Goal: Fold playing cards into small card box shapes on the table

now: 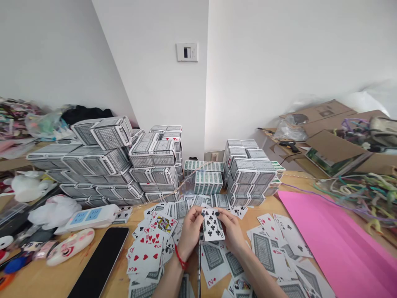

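An eight of clubs playing card [213, 227] is held face up in front of me, gripped along both sides. My left hand [192, 227] pinches its left edge, thumb on the face; a red cord is round that wrist. On the right edge, my right hand [232, 230] pinches it the same way. Whether more cards lie behind it I cannot tell. Loose cards are scattered beneath and around both hands, among them a three of hearts [145, 257] at the left and a two of diamonds [212, 265] below.
Boxes made of cards stand stacked at the left [107, 165] and right [248, 174], with green card packs [208, 182] between. A black phone [99, 265] and a white power strip [91, 217] lie at the left. Pink paper [335, 236] covers the right side, near cardboard boxes [338, 149].
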A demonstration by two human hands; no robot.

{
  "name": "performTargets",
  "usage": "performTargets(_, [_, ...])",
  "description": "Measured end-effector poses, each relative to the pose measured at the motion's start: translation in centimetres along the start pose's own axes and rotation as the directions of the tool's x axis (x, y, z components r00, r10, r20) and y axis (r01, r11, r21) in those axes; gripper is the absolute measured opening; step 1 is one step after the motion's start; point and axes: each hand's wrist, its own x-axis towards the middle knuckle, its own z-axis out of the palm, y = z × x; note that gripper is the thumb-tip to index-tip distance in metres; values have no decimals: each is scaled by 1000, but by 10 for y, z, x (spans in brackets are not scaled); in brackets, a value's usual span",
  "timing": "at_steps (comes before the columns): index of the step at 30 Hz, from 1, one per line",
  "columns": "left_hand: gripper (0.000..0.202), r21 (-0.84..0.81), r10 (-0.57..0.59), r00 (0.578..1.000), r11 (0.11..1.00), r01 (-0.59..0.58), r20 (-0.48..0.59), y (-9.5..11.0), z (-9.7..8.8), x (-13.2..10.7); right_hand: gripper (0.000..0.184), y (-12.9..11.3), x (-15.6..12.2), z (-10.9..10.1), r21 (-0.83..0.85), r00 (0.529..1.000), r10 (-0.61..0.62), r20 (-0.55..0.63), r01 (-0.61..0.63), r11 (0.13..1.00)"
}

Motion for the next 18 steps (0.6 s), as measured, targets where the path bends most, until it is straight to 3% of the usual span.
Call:
performTargets(9, [8,170,138,990,977,-129,-43,-7,-3,2,6,3,1,2,49,999,43,-10,-42,998])
performTargets(18, [14,344,251,966,914,-214,-66,-4,-5,-1,11,3,3,-1,84,997,71,33,-73,994])
